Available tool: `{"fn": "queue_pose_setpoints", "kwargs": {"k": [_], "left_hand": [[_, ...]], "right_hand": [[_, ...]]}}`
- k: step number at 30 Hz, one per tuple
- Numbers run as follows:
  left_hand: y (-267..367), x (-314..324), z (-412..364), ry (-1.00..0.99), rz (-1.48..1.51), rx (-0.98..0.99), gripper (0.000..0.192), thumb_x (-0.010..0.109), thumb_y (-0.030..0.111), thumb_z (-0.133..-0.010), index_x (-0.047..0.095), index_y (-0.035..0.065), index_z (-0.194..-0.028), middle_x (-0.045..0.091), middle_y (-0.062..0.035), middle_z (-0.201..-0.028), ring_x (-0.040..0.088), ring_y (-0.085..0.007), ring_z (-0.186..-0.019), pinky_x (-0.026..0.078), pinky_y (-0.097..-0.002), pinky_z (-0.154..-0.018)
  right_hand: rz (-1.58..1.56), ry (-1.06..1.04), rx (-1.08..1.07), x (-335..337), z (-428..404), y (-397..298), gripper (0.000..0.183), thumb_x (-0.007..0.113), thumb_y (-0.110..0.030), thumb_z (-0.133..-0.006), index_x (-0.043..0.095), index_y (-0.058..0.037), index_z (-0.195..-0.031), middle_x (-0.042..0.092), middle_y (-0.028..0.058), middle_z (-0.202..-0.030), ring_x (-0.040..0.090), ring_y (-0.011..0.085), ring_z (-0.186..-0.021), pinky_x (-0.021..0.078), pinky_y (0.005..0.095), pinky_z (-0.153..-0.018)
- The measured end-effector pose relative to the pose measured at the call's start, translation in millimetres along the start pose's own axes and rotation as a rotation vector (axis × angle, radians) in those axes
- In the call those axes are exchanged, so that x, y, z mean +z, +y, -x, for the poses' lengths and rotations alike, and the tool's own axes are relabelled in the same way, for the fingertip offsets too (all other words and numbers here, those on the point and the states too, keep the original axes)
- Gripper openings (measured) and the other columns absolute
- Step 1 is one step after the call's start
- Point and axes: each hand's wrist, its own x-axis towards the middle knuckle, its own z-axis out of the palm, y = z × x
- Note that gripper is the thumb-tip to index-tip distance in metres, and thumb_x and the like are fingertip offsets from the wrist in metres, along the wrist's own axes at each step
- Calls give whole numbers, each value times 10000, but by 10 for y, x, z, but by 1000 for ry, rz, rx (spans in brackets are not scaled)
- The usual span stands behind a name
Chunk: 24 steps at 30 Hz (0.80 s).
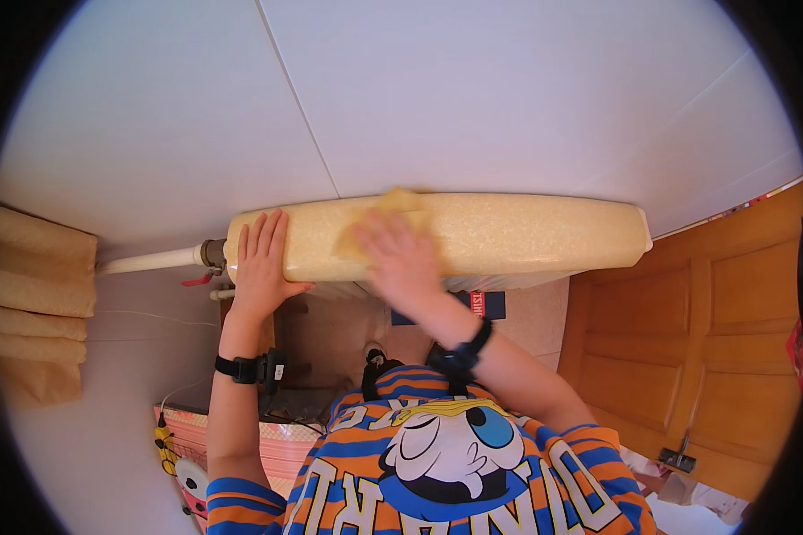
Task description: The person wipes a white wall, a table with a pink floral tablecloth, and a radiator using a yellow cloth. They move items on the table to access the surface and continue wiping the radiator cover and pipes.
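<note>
A long narrow shelf top with a glossy cream, marble-like surface runs along the wall in front of me, over what looks like a radiator. My left hand lies flat on its left end, fingers towards the wall and thumb spread, holding nothing. Near the middle, my right hand presses a yellow cloth against the surface. This hand and the cloth are blurred, and the palm hides part of the cloth.
At the left end are a white pipe and a valve with a red lever. A beige curtain hangs farther left. A wooden door stands at the right. A dark blue box with writing lies below the shelf top.
</note>
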Motion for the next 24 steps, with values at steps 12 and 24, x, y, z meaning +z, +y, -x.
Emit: {"fn": "queue_pose_setpoints", "kwargs": {"k": [12, 24], "left_hand": [[11, -22, -26, -45, 29, -43, 1174, 907, 326, -466, 332, 48, -1451, 381, -101, -1479, 311, -316, -1387, 205, -486, -1170], [9, 13, -40, -84, 10, -47, 1204, 909, 274, -460, 290, 51, -1467, 359, -120, -1490, 289, -330, -1401, 193, -486, -1178]], "right_hand": [[230, 128, 284, -729, 702, 1474, 584, 567, -213, -753, 535, -186, -1336, 473, 50, -1432, 405, 292, -1330, 389, 489, -976], [31, 52, 198, -312, 489, 763, 643, 620, -197, -709, 528, -242, -1343, 449, 15, -1449, 397, 275, -1334, 336, 611, -993]]}}
